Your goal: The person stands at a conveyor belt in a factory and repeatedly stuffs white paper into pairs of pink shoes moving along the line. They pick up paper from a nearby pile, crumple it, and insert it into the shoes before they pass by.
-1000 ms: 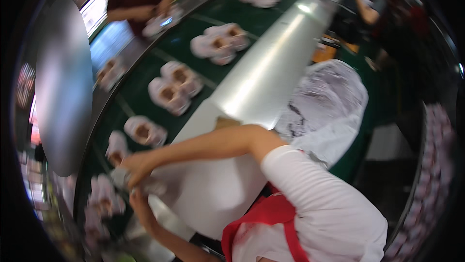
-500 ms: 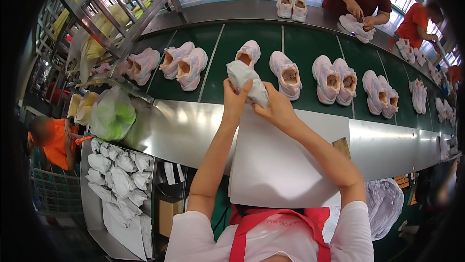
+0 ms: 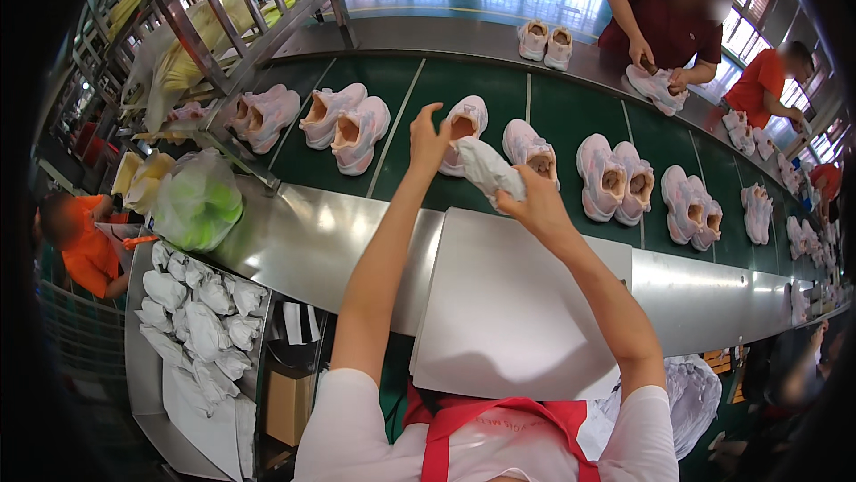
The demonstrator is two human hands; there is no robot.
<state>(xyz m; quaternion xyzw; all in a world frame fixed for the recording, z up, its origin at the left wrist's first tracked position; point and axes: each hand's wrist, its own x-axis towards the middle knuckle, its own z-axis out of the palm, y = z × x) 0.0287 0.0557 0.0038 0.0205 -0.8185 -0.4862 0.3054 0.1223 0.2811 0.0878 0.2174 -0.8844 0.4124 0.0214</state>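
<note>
My right hand [image 3: 541, 203] is closed around one end of a crumpled wad of white paper [image 3: 489, 170], held tilted over the near edge of the green belt. My left hand [image 3: 430, 138] is raised just left of the wad, thumb and fingers apart, with nothing in it. Beyond the hands, a pale pink and white sneaker [image 3: 465, 122] stands on the belt, its lower part hidden by the wad. To its right is a matching sneaker [image 3: 533, 151] with brownish stuffing in its opening, partly covered by my right hand and the wad.
More sneaker pairs line the green belt [image 3: 401, 161]. A stack of white paper sheets [image 3: 517, 313] lies before me on the metal ledge [image 3: 312, 237]. At left are a bin of paper wads [image 3: 203, 326] and a plastic bag [image 3: 198, 204]. Across the belt a person [image 3: 664, 14] handles a shoe.
My left hand has let go of the paper wad and moved up, fingers spreading. My right hand alone now holds the wad, shifted slightly right and lower. The view has shifted slightly.
</note>
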